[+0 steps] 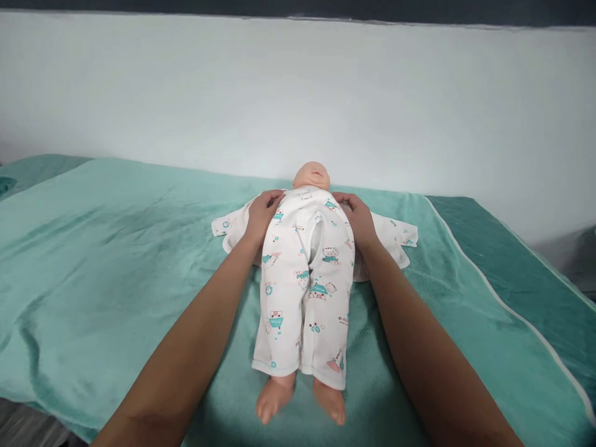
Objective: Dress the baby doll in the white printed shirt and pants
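A baby doll point(311, 174) lies on its back, head toward the wall and bare feet toward me. White printed baby pants point(305, 285) cover its legs and body, the top edge reaching almost to its chin; an opening shows at the crotch. Under the pants, a white printed baby shirt point(388, 233) spreads to both sides with its sleeves outstretched. At the left upper edge of the pants, my left hand point(264, 216) has its fingers closed on the fabric. My right hand point(356, 216) grips the opposite upper edge with bent fingers. Both thumbs are partly hidden.
A light green blanket point(116, 248) lies under the doll, with white piping along its right side. Darker green cloth point(512, 261) shows beyond that piping. Behind stands a white wall point(298, 93) with a dark band on top. Grey floor point(28, 428) appears at lower left.
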A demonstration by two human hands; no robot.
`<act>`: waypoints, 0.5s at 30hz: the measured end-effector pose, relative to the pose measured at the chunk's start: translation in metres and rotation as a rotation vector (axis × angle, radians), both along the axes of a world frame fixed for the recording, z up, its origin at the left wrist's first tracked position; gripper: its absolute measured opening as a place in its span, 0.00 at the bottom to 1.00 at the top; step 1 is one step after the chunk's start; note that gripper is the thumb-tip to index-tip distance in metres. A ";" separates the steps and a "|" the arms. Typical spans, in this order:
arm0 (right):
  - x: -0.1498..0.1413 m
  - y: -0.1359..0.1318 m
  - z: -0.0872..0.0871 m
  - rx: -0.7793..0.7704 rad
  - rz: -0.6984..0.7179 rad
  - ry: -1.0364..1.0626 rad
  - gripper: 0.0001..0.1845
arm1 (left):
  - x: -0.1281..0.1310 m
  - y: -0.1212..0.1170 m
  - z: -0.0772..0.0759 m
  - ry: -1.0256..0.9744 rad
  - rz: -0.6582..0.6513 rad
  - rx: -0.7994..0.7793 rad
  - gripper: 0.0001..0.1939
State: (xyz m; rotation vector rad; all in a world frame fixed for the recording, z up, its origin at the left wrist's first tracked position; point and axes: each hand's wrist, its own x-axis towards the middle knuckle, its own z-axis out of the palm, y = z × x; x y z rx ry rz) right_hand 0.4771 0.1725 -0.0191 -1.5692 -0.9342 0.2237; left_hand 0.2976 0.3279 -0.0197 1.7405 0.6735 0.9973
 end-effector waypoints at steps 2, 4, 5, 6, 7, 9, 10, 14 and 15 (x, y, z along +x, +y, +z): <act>0.003 0.000 -0.001 -0.017 0.066 0.045 0.12 | -0.003 -0.001 0.002 -0.016 -0.074 -0.180 0.15; 0.005 0.001 -0.003 -0.038 0.096 0.051 0.10 | -0.007 0.001 0.004 0.003 -0.160 -0.295 0.15; 0.006 0.002 -0.003 -0.047 0.099 0.045 0.10 | -0.009 0.002 0.005 0.018 -0.202 -0.327 0.14; 0.007 0.003 -0.003 -0.056 0.097 0.037 0.10 | -0.009 0.004 0.006 0.031 -0.237 -0.351 0.12; 0.008 0.005 -0.003 -0.066 0.089 0.030 0.10 | -0.010 0.007 0.007 0.037 -0.260 -0.364 0.11; 0.009 0.008 -0.003 -0.088 0.062 0.032 0.10 | -0.007 0.012 0.006 0.024 -0.243 -0.377 0.10; 0.009 0.010 -0.003 -0.098 0.044 0.041 0.11 | -0.004 0.015 0.004 0.013 -0.199 -0.377 0.09; 0.007 0.015 -0.006 -0.072 -0.001 0.096 0.12 | 0.009 0.023 -0.012 -0.009 -0.004 -0.256 0.11; 0.006 0.015 -0.008 -0.055 -0.017 0.096 0.12 | 0.010 0.024 -0.017 -0.025 0.012 -0.205 0.11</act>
